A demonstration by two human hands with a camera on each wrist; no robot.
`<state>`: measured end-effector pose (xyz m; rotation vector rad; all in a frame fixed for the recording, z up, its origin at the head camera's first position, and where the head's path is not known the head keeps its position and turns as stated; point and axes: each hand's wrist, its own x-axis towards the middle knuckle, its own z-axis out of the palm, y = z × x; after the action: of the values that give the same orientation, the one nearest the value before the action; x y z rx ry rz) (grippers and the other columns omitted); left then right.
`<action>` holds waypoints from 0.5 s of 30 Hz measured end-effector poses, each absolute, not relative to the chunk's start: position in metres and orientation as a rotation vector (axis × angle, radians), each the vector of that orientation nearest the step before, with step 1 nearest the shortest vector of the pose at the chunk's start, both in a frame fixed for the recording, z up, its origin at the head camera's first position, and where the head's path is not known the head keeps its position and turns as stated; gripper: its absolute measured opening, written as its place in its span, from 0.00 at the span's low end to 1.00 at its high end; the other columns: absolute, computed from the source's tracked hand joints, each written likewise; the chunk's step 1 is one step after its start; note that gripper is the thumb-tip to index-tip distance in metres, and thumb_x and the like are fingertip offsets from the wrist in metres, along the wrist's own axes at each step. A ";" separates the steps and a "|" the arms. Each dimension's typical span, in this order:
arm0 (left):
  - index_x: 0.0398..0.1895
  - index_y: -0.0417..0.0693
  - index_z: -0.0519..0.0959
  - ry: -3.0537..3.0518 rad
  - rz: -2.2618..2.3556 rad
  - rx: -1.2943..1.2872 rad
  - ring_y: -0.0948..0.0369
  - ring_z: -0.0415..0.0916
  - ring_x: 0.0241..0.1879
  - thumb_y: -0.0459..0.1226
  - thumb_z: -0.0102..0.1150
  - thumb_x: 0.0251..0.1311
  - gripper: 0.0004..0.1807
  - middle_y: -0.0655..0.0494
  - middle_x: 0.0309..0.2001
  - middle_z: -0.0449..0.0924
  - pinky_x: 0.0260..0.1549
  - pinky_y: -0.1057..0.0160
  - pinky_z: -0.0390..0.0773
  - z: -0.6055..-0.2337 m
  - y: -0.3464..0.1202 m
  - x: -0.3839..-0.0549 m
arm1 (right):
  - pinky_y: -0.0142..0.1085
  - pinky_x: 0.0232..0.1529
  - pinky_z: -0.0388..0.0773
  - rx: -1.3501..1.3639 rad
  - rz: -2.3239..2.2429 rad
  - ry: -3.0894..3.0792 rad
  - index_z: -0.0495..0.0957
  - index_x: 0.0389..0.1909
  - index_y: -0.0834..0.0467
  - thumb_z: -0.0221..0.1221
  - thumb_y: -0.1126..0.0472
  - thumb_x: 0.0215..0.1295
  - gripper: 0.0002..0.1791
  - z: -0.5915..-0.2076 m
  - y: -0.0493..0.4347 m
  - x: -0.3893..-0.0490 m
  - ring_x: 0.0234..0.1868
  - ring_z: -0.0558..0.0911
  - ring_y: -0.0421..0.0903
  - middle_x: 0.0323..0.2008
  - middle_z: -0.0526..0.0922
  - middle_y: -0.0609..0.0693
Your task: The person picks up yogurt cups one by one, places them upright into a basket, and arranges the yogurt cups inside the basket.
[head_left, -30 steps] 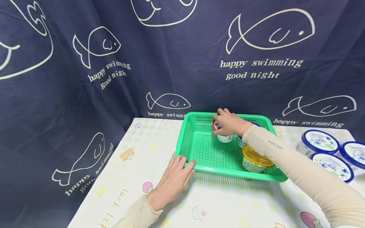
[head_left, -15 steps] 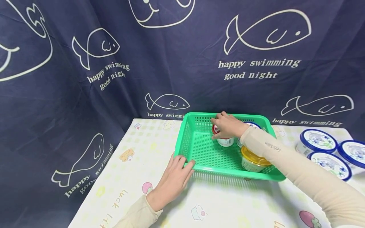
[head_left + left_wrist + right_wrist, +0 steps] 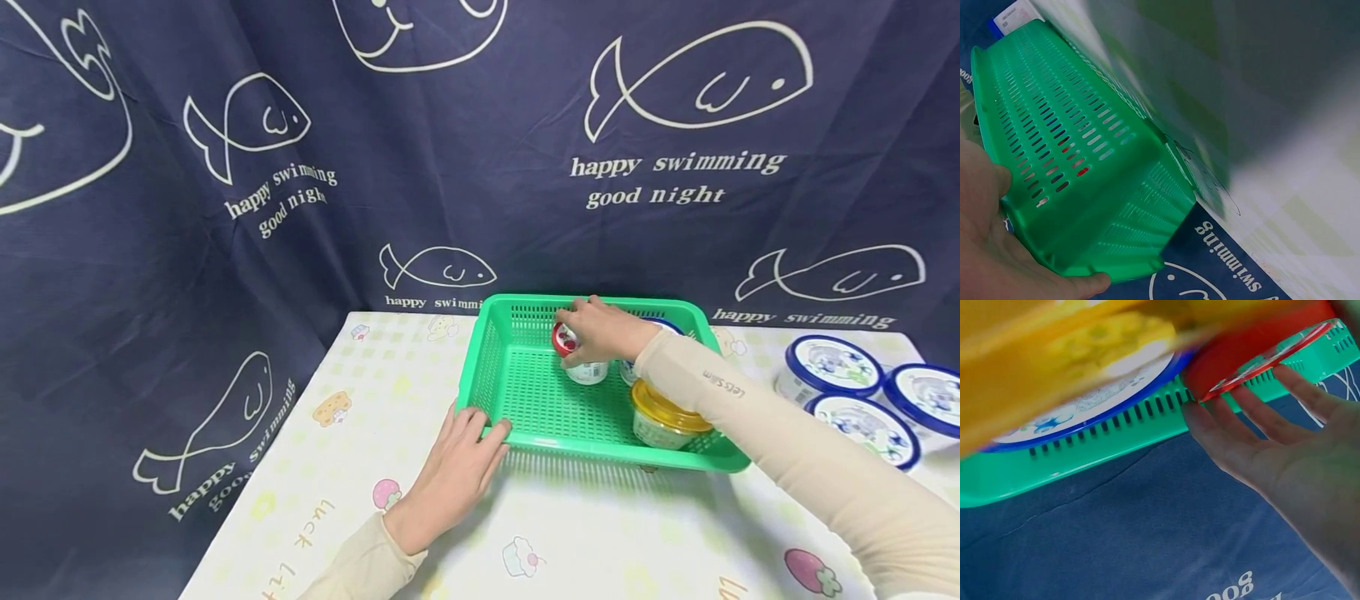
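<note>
A green plastic basket (image 3: pixel 536 440) with slotted walls stands on the table. My left hand (image 3: pixel 456 471) grips its near left corner, fingers over the rim; the left wrist view shows this hand (image 3: pixel 991 250) against the basket's outer wall (image 3: pixel 1079 194). Inside the basket, my right hand (image 3: pixel 606 331) holds a small white tub with a red lid (image 3: pixel 587 372) by its lid. Fingertips touch the red lid (image 3: pixel 1235 362) in the right wrist view. Beside it sit a blue-lidded tub (image 3: pixel 660 325), partly hidden by my arm, and a yellow-lidded clear tub (image 3: pixel 663 427).
Several larger white tubs with blue lids (image 3: pixel 836 365) stand grouped on the table right of the basket. A patterned cloth (image 3: pixel 390 375) covers the table. Behind it hangs a dark blue fish-print curtain (image 3: pixel 450 183).
My right hand and the red-lidded tub have shifted slightly toward me within the basket. The left hand keeps its grip on the corner. The head view has drifted a little.
</note>
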<state>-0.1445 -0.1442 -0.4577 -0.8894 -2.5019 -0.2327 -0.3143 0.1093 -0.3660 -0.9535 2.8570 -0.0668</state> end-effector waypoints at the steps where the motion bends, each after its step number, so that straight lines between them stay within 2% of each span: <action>1: 0.55 0.51 0.73 -2.500 -0.230 -0.889 0.52 0.69 0.50 0.46 0.29 0.80 0.20 0.54 0.39 0.70 0.67 0.43 0.60 -0.458 -0.144 -0.145 | 0.54 0.51 0.76 -0.959 -0.073 2.859 0.67 0.70 0.61 0.72 0.42 0.54 0.47 -0.367 0.109 -0.314 0.56 0.72 0.62 0.59 0.72 0.64; 7: 0.55 0.51 0.73 -2.492 -0.224 -0.894 0.52 0.69 0.48 0.45 0.29 0.80 0.20 0.54 0.39 0.70 0.65 0.44 0.61 -0.459 -0.144 -0.145 | 0.53 0.50 0.77 -0.971 -0.077 2.865 0.67 0.70 0.60 0.72 0.39 0.53 0.49 -0.369 0.111 -0.314 0.55 0.72 0.60 0.59 0.72 0.63; 11: 0.56 0.51 0.73 -2.506 -0.219 -0.893 0.52 0.68 0.49 0.46 0.29 0.80 0.20 0.54 0.40 0.71 0.64 0.46 0.63 -0.459 -0.144 -0.145 | 0.49 0.47 0.77 -0.972 -0.095 2.869 0.69 0.67 0.58 0.71 0.39 0.54 0.44 -0.364 0.116 -0.311 0.53 0.71 0.58 0.58 0.72 0.61; 15: 0.57 0.52 0.73 -2.516 -0.210 -0.891 0.53 0.68 0.50 0.46 0.29 0.80 0.20 0.54 0.41 0.71 0.63 0.47 0.63 -0.460 -0.146 -0.146 | 0.51 0.50 0.75 -0.944 -0.122 2.880 0.70 0.67 0.58 0.71 0.41 0.56 0.42 -0.354 0.123 -0.307 0.52 0.69 0.58 0.57 0.72 0.61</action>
<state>-0.1459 -0.1457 -0.4601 -0.8909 -2.5161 -0.2096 -0.3075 0.1231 -0.3544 -0.9442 2.8800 -0.1225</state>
